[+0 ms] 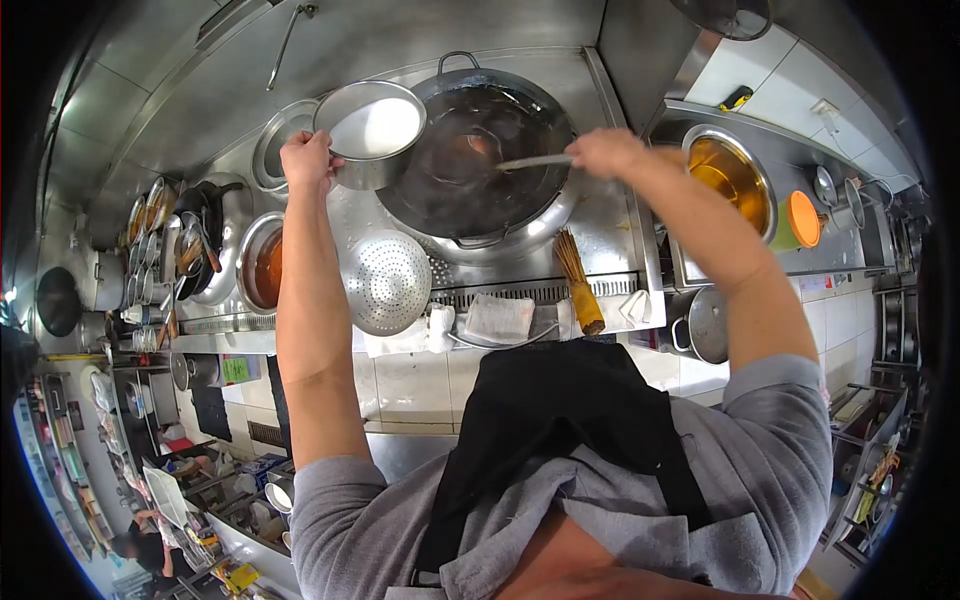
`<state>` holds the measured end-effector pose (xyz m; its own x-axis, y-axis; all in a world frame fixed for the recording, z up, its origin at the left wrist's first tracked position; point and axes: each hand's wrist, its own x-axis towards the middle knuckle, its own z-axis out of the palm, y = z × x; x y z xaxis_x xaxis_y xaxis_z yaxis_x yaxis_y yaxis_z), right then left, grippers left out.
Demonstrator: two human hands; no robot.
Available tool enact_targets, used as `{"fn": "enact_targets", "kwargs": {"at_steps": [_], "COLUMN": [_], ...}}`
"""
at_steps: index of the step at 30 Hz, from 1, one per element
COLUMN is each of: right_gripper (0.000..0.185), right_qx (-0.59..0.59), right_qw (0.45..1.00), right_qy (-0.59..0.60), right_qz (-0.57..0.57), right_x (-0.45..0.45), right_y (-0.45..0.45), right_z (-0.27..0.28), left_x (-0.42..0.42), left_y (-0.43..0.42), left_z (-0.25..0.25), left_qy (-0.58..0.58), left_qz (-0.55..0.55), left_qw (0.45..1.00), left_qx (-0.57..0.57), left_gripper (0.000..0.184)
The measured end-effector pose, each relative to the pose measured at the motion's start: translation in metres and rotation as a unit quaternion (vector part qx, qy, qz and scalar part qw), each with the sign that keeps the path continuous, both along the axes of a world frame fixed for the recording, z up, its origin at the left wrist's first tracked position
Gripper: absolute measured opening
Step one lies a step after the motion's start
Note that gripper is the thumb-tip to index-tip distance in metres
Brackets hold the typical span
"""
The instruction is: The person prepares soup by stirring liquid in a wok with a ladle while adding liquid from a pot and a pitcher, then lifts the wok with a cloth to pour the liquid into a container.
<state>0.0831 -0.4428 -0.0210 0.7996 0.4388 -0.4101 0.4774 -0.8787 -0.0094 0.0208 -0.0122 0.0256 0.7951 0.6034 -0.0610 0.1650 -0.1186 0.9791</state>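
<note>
My left hand (pixel 310 160) is closed on the rim of a round steel pot (pixel 372 172), held tilted at the left edge of a large black wok (pixel 420 195). A bright white patch shows inside the pot; whether it is contents or glare I cannot tell. In my right hand (pixel 606 156), slightly blurred, is the handle of a ladle (pixel 535 161), which reaches into the wok. Dark liquid (pixel 440 160) lies in the wok, and the ladle's bowl is partly hidden there.
Near the wok are a perforated strainer (pixel 388 284), a bamboo brush (pixel 573 275) and folded cloths (pixel 500 318). To the right stands a pot of amber liquid (pixel 728 180) beside a green container (pixel 797 222). A bowl of reddish liquid (pixel 264 265) sits left. Another person (pixel 150 550) is far off, lower left.
</note>
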Motion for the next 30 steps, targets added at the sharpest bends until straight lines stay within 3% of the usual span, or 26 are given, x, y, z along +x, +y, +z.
{"fn": "enact_targets", "kwargs": {"at_steps": [2,5,8,11,14,17,20,24,27,30], "right_gripper": [0.027,0.028,0.029,0.029,0.031,0.033,0.031,0.03,0.029,0.027], "right_qx": [-0.046,-0.075,0.054,0.074,0.023,-0.011,0.081,0.097,0.041,-0.015], "right_qw": [0.999,0.994,0.996,0.996,0.999,0.998,0.995,0.995,0.998,0.998], "right_qy": [-0.023,-0.08,-0.032,-0.022,-0.022,-0.059,-0.034,-0.034,-0.054,-0.062], "right_qz": [0.015,-0.014,-0.062,-0.035,-0.016,-0.029,-0.042,-0.019,0.018,-0.021], "right_x": [0.015,0.008,-0.024,-0.02,0.004,0.003,-0.032,-0.026,-0.002,-0.011], "right_y": [0.002,0.034,0.04,0.013,0.003,0.027,0.041,0.011,0.002,0.035], "right_z": [0.04,0.028,-0.027,-0.029,0.013,-0.007,-0.041,-0.025,0.004,0.004], "left_x": [-0.003,-0.001,0.004,0.011,0.015,0.022,0.025,0.032,0.036,0.042], "left_y": [-0.004,-0.006,-0.008,-0.011,-0.015,-0.018,-0.019,-0.018,-0.018,-0.014], "left_z": [0.004,0.005,0.001,0.004,0.006,0.007,0.006,0.006,0.007,0.008], "left_qy": [0.006,0.014,0.016,0.01,0.021,0.022,0.027,0.034,0.016,0.044], "left_qz": [0.006,0.001,-0.01,-0.014,-0.018,-0.015,-0.012,-0.001,0.001,0.003], "left_qw": [1.0,1.0,1.0,1.0,0.999,0.998,0.997,0.996,0.996,0.991], "left_qx": [0.01,0.025,0.024,0.024,0.036,0.056,0.077,0.081,0.086,0.13], "left_gripper": [0.01,0.009,0.009,0.009,0.008,0.009,0.009,0.009,0.009,0.014]}}
